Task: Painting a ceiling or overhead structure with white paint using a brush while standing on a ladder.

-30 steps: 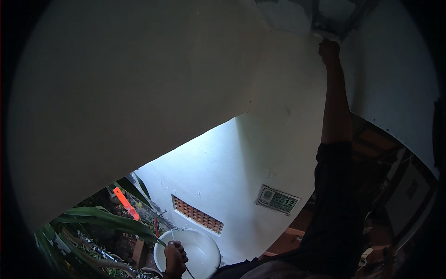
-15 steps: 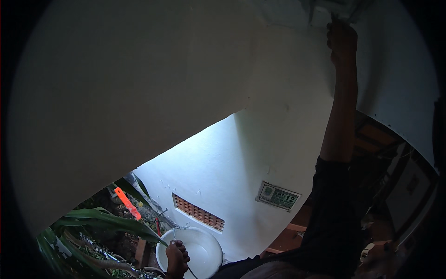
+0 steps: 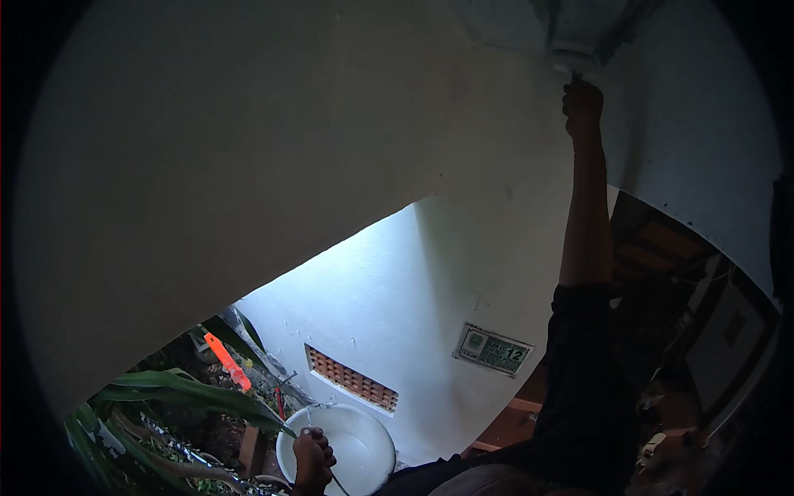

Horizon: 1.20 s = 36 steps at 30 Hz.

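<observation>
My right hand is raised high against the pale wall and closed round the handle of a small paint roller. The roller's white sleeve lies against the upper wall, beside a dark uneven patch. Low in the view, my left hand is closed round the thin wire handle of a white bucket. Its fingers cover part of that wire. The bucket hangs or stands just behind this hand; I cannot tell which. What is inside it looks whitish.
A brick vent and a framed number plate are set in the wall. Long green leaves and an orange strip-shaped thing are at lower left. A wide pale overhang fills the upper left.
My right hand has come down and a little left, bringing the roller lower on the wall. My left hand and the bucket are almost where they were.
</observation>
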Each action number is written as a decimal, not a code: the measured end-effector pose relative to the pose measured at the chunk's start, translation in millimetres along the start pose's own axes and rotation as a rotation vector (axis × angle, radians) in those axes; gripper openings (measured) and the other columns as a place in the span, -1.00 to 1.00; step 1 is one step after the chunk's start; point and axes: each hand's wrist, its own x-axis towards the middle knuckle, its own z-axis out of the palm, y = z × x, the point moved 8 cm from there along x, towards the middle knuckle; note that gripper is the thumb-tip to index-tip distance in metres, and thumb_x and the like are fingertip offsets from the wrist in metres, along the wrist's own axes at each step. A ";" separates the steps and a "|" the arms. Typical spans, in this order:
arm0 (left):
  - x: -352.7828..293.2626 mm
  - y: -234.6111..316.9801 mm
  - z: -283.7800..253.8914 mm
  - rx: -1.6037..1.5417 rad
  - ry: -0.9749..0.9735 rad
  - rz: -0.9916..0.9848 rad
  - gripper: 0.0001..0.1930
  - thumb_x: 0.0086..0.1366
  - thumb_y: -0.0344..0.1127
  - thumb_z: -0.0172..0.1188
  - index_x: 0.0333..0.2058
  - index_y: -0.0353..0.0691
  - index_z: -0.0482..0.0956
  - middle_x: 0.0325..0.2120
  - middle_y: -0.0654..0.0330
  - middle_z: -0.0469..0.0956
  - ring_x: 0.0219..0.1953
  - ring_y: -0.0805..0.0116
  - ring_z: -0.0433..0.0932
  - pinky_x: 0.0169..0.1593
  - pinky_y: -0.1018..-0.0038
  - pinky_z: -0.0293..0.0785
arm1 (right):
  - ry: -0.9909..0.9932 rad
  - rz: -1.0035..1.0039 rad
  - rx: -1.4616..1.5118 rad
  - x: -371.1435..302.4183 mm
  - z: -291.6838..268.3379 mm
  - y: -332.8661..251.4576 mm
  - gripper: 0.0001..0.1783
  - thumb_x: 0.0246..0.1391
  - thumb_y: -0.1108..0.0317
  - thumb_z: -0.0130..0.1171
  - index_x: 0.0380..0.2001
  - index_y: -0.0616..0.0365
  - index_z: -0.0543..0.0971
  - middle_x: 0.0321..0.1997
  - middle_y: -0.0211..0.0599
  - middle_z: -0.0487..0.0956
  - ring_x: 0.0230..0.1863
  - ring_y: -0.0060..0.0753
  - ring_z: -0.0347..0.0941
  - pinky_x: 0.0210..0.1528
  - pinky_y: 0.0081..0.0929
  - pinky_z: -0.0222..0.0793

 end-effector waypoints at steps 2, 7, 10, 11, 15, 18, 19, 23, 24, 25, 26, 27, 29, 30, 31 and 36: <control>-1.6 1.3 5.1 0.012 -0.020 0.005 -0.79 0.31 -0.17 -0.21 -0.47 -0.07 0.27 -0.79 0.47 -0.02 -0.82 0.62 -0.12 -0.75 0.58 -0.21 | -0.136 -0.122 -0.102 43.2 -13.0 -2.8 -0.84 0.19 0.35 -0.07 -0.46 0.10 0.42 -0.61 -0.48 0.37 -0.77 -0.70 0.15 -0.79 -0.66 -0.03; -3.1 3.9 2.3 0.029 0.024 0.004 -0.72 0.34 -0.14 -0.27 -0.55 -0.01 0.25 -0.80 0.47 -0.02 -0.84 0.61 -0.11 -0.76 0.56 -0.22 | -0.063 -0.149 -0.053 5.7 22.1 -69.7 -0.88 0.15 0.38 -0.04 -0.46 0.10 0.42 -0.59 -0.43 0.41 -0.72 -0.66 0.22 -0.76 -0.67 0.01; -4.9 4.0 3.2 0.016 0.002 -0.001 -0.79 0.31 -0.17 -0.23 -0.47 -0.06 0.27 -0.79 0.47 -0.02 -0.81 0.61 -0.10 -0.75 0.58 -0.20 | -0.096 -0.189 0.134 -23.5 28.9 -106.1 -0.92 0.12 0.40 0.02 -0.44 0.14 0.44 -0.53 -0.40 0.46 -0.71 -0.66 0.23 -0.75 -0.69 0.01; -4.8 3.8 4.8 0.015 -0.004 -0.007 -0.80 0.31 -0.18 -0.23 -0.47 -0.06 0.27 -0.79 0.47 -0.02 -0.81 0.61 -0.10 -0.75 0.58 -0.20 | -0.110 -0.200 0.151 -30.7 27.8 -112.8 -0.92 0.12 0.39 0.07 -0.38 0.17 0.47 -0.50 -0.39 0.48 -0.67 -0.68 0.24 -0.72 -0.71 0.03; -3.8 2.2 11.6 0.031 -0.048 -0.005 -0.80 0.30 -0.19 -0.22 -0.48 -0.07 0.27 -0.79 0.47 -0.01 -0.82 0.62 -0.09 -0.75 0.57 -0.20 | -0.123 -0.201 0.187 -69.3 9.1 -115.6 -0.86 0.14 0.37 0.10 -0.29 0.20 0.49 -0.48 -0.40 0.48 -0.65 -0.74 0.22 -0.72 -0.75 0.01; 0.2 2.1 6.4 0.027 -0.032 -0.006 -0.79 0.30 -0.18 -0.23 -0.48 -0.07 0.27 -0.79 0.47 -0.01 -0.82 0.62 -0.09 -0.75 0.57 -0.20 | -0.096 -0.122 0.200 -89.2 8.6 -83.9 -0.83 0.16 0.35 0.08 -0.25 0.22 0.48 -0.49 -0.41 0.47 -0.67 -0.77 0.19 -0.73 -0.77 -0.03; 0.7 1.7 5.9 0.030 -0.036 -0.006 -0.79 0.30 -0.18 -0.23 -0.48 -0.07 0.27 -0.79 0.47 -0.01 -0.82 0.62 -0.09 -0.75 0.57 -0.20 | -0.093 -0.125 0.198 -85.8 7.2 -75.3 -0.83 0.16 0.35 0.08 -0.25 0.22 0.48 -0.49 -0.41 0.47 -0.67 -0.77 0.19 -0.73 -0.77 -0.03; -0.3 3.1 4.8 0.033 -0.024 0.006 -0.78 0.31 -0.17 -0.23 -0.47 -0.07 0.27 -0.79 0.47 0.00 -0.82 0.61 -0.10 -0.75 0.57 -0.20 | -0.056 -0.031 0.141 -38.1 -0.3 -16.4 -0.94 0.12 0.40 0.00 -0.42 0.12 0.39 -0.55 -0.43 0.42 -0.75 -0.73 0.12 -0.78 -0.72 -0.09; -0.3 3.2 6.3 0.041 -0.029 0.000 -0.78 0.32 -0.16 -0.24 -0.47 -0.07 0.27 -0.79 0.47 0.00 -0.82 0.61 -0.10 -0.75 0.57 -0.21 | -0.024 0.017 0.120 -22.1 -7.3 -2.5 -0.93 0.12 0.41 0.00 -0.44 0.12 0.38 -0.56 -0.44 0.41 -0.75 -0.72 0.12 -0.79 -0.72 -0.10; 2.1 3.1 7.4 0.045 -0.037 0.001 -0.78 0.32 -0.16 -0.24 -0.47 -0.07 0.27 -0.79 0.47 0.00 -0.82 0.61 -0.10 -0.75 0.57 -0.21 | -0.019 0.010 0.117 -5.5 -15.0 5.0 -0.93 0.12 0.41 0.00 -0.44 0.12 0.38 -0.56 -0.44 0.41 -0.75 -0.72 0.12 -0.79 -0.72 -0.10; 5.5 0.5 6.4 0.041 -0.043 -0.006 -0.77 0.32 -0.16 -0.24 -0.47 -0.07 0.27 -0.79 0.46 0.00 -0.82 0.61 -0.10 -0.75 0.56 -0.21 | 0.022 0.014 0.065 10.5 -27.4 11.5 -0.89 0.14 0.37 0.03 -0.45 0.12 0.39 -0.58 -0.43 0.42 -0.76 -0.70 0.12 -0.78 -0.68 -0.08; 7.3 -1.9 1.7 0.028 -0.033 -0.009 -0.77 0.32 -0.16 -0.25 -0.47 -0.07 0.28 -0.79 0.46 0.00 -0.82 0.61 -0.10 -0.75 0.56 -0.21 | 0.054 0.029 0.024 13.9 -24.8 14.9 -0.85 0.16 0.33 0.07 -0.46 0.13 0.40 -0.60 -0.41 0.42 -0.77 -0.67 0.13 -0.78 -0.65 -0.06; 8.7 -2.8 -5.5 0.042 -0.005 0.049 -0.74 0.36 -0.12 -0.25 -0.45 -0.03 0.33 -0.77 0.48 0.07 -0.82 0.61 -0.03 -0.77 0.59 -0.16 | 0.018 0.089 -0.004 23.1 -17.0 19.1 -0.88 0.16 0.32 -0.04 -0.46 0.02 0.40 -0.64 -0.47 0.33 -0.75 -0.66 0.11 -0.75 -0.60 -0.06; 8.2 0.1 -9.1 0.059 0.019 0.102 -0.71 0.40 -0.08 -0.24 -0.42 0.02 0.39 -0.76 0.49 0.15 -0.81 0.61 0.05 -0.79 0.62 -0.11 | -0.015 0.146 -0.039 28.4 -13.7 25.6 -0.86 0.15 0.31 -0.15 -0.47 -0.09 0.39 -0.68 -0.54 0.24 -0.73 -0.65 0.10 -0.71 -0.55 -0.07; 7.2 0.4 -10.9 0.059 0.026 0.105 -0.71 0.40 -0.08 -0.24 -0.42 0.02 0.39 -0.76 0.49 0.15 -0.81 0.61 0.05 -0.79 0.62 -0.11 | -0.016 0.151 -0.033 33.2 -11.5 30.6 -0.86 0.15 0.31 -0.15 -0.47 -0.09 0.39 -0.68 -0.54 0.24 -0.73 -0.65 0.10 -0.71 -0.55 -0.07; -3.3 4.5 -6.1 0.024 0.035 0.036 -0.76 0.33 -0.15 -0.26 -0.46 -0.08 0.28 -0.79 0.46 0.00 -0.82 0.61 -0.10 -0.75 0.56 -0.21 | -0.233 0.178 -0.058 90.2 8.8 80.8 -0.88 0.08 0.23 0.00 -0.52 -0.11 0.44 -0.70 -0.53 0.28 -0.72 -0.52 0.19 -0.66 -0.49 0.07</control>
